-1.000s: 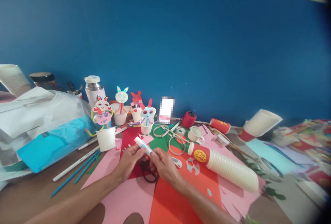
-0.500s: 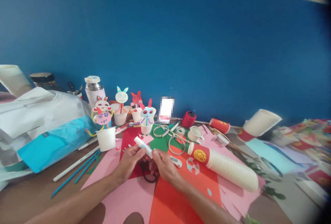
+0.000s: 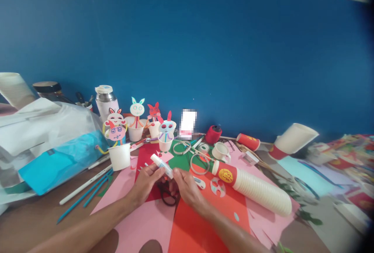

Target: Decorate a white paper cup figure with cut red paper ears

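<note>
Left hand (image 3: 147,182) and right hand (image 3: 187,186) grip glue stick (image 3: 163,165); behind it, paper figures (image 3: 137,109) look finished; right of it, stacked cups (image 3: 261,191) look unused.

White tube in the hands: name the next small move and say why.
Probably a gentle twist of the white tube with the right hand, which is at its lower end, while the left hand pinches it nearer the middle, able to steady it.
</note>
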The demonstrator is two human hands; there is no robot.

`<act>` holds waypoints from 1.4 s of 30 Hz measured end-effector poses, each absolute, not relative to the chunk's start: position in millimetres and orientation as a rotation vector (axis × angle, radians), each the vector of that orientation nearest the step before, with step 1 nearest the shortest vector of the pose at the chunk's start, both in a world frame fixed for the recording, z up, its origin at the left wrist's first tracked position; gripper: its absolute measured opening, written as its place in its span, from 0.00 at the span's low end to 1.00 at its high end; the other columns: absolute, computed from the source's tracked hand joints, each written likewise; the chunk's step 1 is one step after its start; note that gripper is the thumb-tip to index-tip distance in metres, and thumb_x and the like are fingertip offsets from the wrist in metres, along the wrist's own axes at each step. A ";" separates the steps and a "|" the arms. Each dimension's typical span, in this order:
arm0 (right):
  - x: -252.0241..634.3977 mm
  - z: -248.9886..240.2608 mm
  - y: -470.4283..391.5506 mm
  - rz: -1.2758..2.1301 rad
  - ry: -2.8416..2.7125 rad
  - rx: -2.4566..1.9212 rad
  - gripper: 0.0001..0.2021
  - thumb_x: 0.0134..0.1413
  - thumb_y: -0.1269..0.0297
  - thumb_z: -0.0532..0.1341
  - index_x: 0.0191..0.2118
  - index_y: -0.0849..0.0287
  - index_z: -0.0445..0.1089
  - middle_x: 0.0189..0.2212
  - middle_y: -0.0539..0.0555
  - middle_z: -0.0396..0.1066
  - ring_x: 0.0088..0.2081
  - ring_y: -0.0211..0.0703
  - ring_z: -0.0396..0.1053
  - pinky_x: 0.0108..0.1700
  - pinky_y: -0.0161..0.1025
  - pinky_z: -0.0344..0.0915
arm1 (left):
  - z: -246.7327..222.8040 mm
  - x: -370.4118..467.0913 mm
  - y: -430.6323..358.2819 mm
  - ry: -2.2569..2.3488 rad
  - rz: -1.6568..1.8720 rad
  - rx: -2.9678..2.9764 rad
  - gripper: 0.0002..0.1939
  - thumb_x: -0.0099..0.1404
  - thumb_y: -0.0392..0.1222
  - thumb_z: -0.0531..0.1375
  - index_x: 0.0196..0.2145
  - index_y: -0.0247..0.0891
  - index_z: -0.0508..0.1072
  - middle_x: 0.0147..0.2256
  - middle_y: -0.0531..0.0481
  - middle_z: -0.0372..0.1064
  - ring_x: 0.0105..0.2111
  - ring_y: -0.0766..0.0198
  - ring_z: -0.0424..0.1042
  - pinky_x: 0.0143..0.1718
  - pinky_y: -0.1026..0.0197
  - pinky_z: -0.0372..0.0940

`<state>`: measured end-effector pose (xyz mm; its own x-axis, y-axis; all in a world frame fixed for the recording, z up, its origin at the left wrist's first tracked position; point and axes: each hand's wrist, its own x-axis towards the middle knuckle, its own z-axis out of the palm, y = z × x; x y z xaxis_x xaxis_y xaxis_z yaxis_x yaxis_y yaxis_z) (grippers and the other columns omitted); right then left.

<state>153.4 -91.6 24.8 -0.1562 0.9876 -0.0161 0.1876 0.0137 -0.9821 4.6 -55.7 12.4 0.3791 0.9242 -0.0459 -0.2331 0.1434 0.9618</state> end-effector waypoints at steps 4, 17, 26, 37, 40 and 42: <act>153.8 29.1 -92.5 1.117 -1.491 -1.300 0.14 0.54 0.52 0.53 0.31 0.60 0.61 0.22 0.48 0.65 0.23 0.33 0.63 0.23 0.29 0.58 | 12.6 5.1 -55.3 0.815 0.983 1.051 0.12 0.55 0.46 0.59 0.31 0.34 0.72 0.25 0.50 0.69 0.25 0.67 0.65 0.30 0.63 0.60; 152.8 28.2 -91.6 1.163 -1.423 -1.235 0.12 0.53 0.54 0.55 0.32 0.59 0.61 0.24 0.49 0.67 0.24 0.34 0.65 0.24 0.30 0.59 | 16.6 6.5 -56.6 0.820 0.988 1.053 0.11 0.56 0.46 0.59 0.31 0.34 0.73 0.24 0.50 0.70 0.24 0.67 0.66 0.30 0.64 0.60; 148.4 32.8 -90.1 1.249 -1.275 -1.159 0.10 0.52 0.58 0.56 0.32 0.60 0.61 0.23 0.50 0.69 0.23 0.35 0.65 0.27 0.32 0.62 | 15.6 7.6 -57.5 0.809 0.984 1.083 0.12 0.56 0.45 0.59 0.33 0.33 0.72 0.25 0.50 0.70 0.24 0.66 0.66 0.29 0.63 0.60; 150.9 30.8 -86.5 1.131 -1.216 -1.146 0.10 0.50 0.59 0.58 0.37 0.59 0.65 0.23 0.48 0.64 0.24 0.35 0.62 0.26 0.32 0.61 | 19.7 7.1 -59.2 0.833 0.948 1.149 0.13 0.55 0.46 0.59 0.34 0.34 0.74 0.28 0.48 0.71 0.25 0.67 0.66 0.30 0.63 0.60; 158.8 37.9 -84.3 1.058 -1.135 -1.106 0.10 0.54 0.57 0.54 0.35 0.58 0.64 0.21 0.47 0.62 0.25 0.35 0.61 0.28 0.32 0.61 | 17.8 6.4 -58.2 0.821 0.931 1.100 0.16 0.56 0.46 0.59 0.40 0.35 0.73 0.32 0.46 0.72 0.27 0.65 0.68 0.30 0.62 0.62; 164.1 40.4 -81.1 1.018 -1.043 -1.069 0.12 0.55 0.54 0.52 0.33 0.58 0.63 0.22 0.48 0.63 0.26 0.36 0.62 0.30 0.33 0.62 | 15.8 5.8 -56.5 0.837 0.945 1.046 0.16 0.55 0.46 0.59 0.40 0.35 0.73 0.32 0.45 0.72 0.28 0.64 0.68 0.30 0.62 0.62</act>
